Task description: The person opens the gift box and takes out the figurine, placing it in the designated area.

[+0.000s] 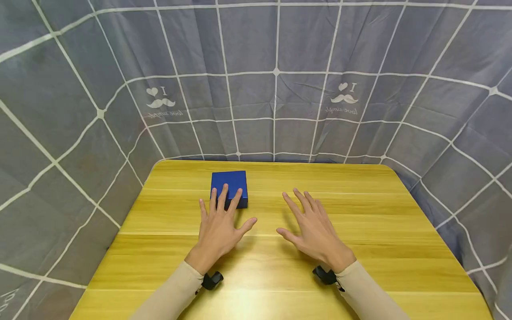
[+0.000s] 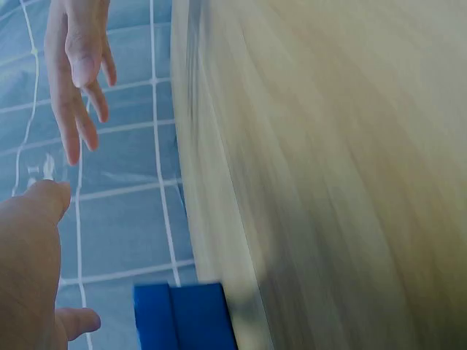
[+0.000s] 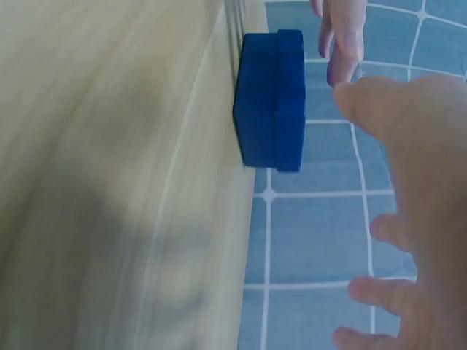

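A blue lidded box [image 1: 229,179] sits on the wooden table, left of its middle and toward the back. My left hand [image 1: 219,231] is spread with straight fingers, which overlap the box's front in the head view. To the right, my right hand [image 1: 316,229] hovers over the tabletop, its fingers extended and holding nothing. In the right wrist view the box [image 3: 268,102] shows its lid edge, with the left hand's fingertips apart from it. A corner of the box [image 2: 186,317] appears low in the left wrist view.
The yellow wood-grain table [image 1: 264,271] has rounded back corners. A grey curtain [image 1: 252,98] with white grid lines hangs around its back and sides. Each wrist wears a black strap device, one on the left [image 1: 212,281] and one on the right [image 1: 325,275].
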A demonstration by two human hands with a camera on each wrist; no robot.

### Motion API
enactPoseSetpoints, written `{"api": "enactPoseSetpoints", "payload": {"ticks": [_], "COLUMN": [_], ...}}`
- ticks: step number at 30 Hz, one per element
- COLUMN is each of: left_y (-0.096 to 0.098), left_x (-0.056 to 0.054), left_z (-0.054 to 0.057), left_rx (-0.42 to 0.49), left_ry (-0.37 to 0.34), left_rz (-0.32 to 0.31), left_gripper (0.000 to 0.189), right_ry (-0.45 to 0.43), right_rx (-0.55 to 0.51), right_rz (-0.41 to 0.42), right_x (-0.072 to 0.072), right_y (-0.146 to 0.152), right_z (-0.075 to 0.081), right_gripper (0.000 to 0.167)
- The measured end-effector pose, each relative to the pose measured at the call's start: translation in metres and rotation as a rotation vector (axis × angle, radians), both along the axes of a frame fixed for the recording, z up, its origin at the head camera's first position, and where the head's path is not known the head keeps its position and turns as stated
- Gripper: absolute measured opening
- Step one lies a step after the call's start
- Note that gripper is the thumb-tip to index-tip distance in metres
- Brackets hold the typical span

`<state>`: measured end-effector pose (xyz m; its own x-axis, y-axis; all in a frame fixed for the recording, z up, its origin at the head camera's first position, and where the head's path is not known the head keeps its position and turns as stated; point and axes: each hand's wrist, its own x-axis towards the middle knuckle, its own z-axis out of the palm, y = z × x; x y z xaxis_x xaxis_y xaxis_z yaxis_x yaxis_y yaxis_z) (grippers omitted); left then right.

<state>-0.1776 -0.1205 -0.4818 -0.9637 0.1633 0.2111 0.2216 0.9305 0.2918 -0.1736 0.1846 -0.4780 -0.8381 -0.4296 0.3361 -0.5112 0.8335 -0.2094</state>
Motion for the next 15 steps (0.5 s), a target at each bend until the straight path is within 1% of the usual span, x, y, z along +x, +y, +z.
{"api": "enactPoseSetpoints", "payload": {"ticks": [1, 2, 5, 8, 9, 15], "left_y": [-0.003, -0.006, -0.016, -0.026, -0.029, -0.047], "left_x": [-0.002, -0.004, -0.010, -0.017, -0.019, -0.027], "left_z": [0.000, -0.001, -0.001, 0.000, 0.001, 0.000], "left_rx": [0.004, 0.010, 0.030, 0.061, 0.074, 0.124], "left_ry": [-0.006, -0.013, -0.017, -0.016, -0.017, -0.042], "left_rz": [0.008, 0.016, 0.044, 0.068, 0.074, 0.099], "left_gripper": [0.101, 0.101, 0.101, 0.101, 0.100, 0.097], "right_ry": [0.009, 0.030, 0.036, 0.006, -0.022, -0.113], "right_rx": [-0.015, -0.022, -0.044, -0.023, -0.016, 0.056], "right_rz": [0.015, 0.036, 0.072, 0.084, 0.079, 0.089], "right_x": [-0.002, -0.013, -0.019, -0.026, -0.019, -0.029], "right_y": [-0.003, -0.003, -0.013, -0.025, -0.031, -0.056], "right_z": [-0.001, -0.017, -0.017, -0.015, 0.002, 0.004], "right_gripper": [0.097, 0.095, 0.094, 0.093, 0.093, 0.091]}}
